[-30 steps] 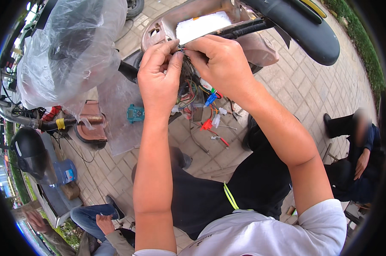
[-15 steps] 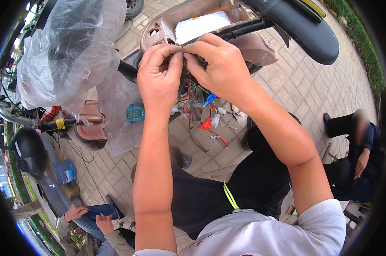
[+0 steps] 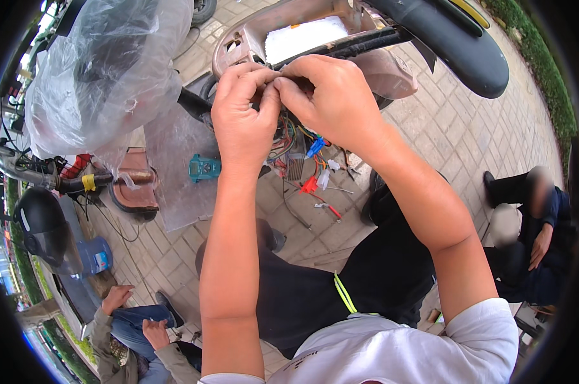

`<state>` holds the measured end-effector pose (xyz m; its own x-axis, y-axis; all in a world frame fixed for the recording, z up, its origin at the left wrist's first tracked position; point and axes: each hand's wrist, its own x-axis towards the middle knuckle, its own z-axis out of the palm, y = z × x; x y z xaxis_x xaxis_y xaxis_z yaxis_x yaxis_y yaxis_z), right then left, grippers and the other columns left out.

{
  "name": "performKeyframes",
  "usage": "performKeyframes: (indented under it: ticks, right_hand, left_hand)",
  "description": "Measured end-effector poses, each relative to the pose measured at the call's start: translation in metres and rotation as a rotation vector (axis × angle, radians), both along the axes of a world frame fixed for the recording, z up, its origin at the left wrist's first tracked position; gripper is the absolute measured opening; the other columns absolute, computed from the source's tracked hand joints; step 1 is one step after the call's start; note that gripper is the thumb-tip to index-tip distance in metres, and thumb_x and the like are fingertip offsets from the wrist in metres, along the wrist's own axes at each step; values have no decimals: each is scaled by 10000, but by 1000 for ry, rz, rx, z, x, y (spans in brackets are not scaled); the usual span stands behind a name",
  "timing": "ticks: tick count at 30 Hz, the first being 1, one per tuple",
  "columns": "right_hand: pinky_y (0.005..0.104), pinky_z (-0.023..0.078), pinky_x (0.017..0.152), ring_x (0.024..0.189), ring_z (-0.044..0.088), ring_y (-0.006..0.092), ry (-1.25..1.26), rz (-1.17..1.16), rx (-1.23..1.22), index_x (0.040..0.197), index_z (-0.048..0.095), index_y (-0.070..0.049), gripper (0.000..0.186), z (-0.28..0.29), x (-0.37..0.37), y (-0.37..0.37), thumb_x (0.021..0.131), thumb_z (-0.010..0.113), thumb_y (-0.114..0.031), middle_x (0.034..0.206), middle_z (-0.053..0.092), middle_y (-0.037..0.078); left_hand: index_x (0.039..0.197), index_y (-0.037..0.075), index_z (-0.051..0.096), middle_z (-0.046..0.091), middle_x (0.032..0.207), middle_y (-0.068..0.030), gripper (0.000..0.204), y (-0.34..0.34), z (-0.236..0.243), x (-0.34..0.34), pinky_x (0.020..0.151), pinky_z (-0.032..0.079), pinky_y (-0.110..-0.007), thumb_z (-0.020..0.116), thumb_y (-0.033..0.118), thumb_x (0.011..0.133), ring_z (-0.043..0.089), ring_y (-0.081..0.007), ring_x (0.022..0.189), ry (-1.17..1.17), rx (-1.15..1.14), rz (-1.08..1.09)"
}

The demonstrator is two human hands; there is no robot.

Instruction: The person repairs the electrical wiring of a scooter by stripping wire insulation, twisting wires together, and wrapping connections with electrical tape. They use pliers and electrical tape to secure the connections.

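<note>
Both my hands meet at the frame of a partly stripped electric scooter, thumbs and fingers pinched close together. My left hand [image 3: 246, 112] is closed, its thumb and index finger pressed on something too small to make out. Just beside it, my right hand [image 3: 331, 96] pinches at the same spot with bent fingers. Below them hangs a bundle of coloured wires [image 3: 292, 144] with a blue connector [image 3: 315, 148], a red connector [image 3: 309, 185] and white connectors [image 3: 324, 179]. A finned metal block [image 3: 294, 169] sits among the wires. Behind my hands lies the pinkish scooter body [image 3: 241, 46].
A black seat [image 3: 456, 54] is at the far right. Clear plastic [image 3: 104, 77] covers the front left. A teal multimeter [image 3: 204, 168] rests on a clear sheet. A helmet [image 3: 43, 224] and a blue-labelled water jug [image 3: 97, 255] stand left. People sit on both sides.
My hands have shifted slightly right, with the fingers still pinched together. The seated person at lower left has moved a hand, and something pale and round now shows beside the person at right.
</note>
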<state>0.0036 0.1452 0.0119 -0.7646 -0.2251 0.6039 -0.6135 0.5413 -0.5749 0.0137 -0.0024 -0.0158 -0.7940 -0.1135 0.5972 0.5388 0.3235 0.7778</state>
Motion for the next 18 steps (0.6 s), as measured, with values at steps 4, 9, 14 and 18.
performKeyframes:
  ticks: [4, 9, 14, 18]
  right_hand:
    - [471, 525, 626, 685, 649, 401, 12, -32, 71, 739, 664, -4, 229, 3, -4, 0, 825, 667, -216, 707, 654, 190]
    - [424, 543, 623, 635, 663, 374, -170, -25, -62, 793, 699, 22, 209, 6, -8, -3, 790, 674, -186, 673, 664, 198]
    - [350, 545, 652, 619, 680, 248, -370, -3, -174, 877, 710, 78, 236, 13, -5, -4, 779, 665, -131, 705, 687, 214]
    - [301, 480, 582, 598, 570, 129, -518, 25, -259, 869, 689, 104, 247, 12, -8, -2, 814, 644, -133, 661, 648, 122]
  left_hand:
    - [932, 7, 698, 644, 993, -67, 112, -1, -1, -1, 707, 526, -271, 701, -43, 831, 629, -152, 801, 29, -46, 12]
    - [921, 8, 708, 646, 985, -68, 97, 0, 0, 0, 698, 521, -269, 708, -33, 833, 627, -150, 791, 5, -24, 34]
    - [920, 7, 716, 652, 968, -61, 90, 1, 3, 3, 687, 517, -269, 710, -23, 836, 627, -144, 767, -16, 36, 19]
    - [916, 4, 715, 658, 966, -64, 85, 1, 1, 4, 690, 519, -278, 707, -8, 833, 643, -159, 778, -19, 71, 8]
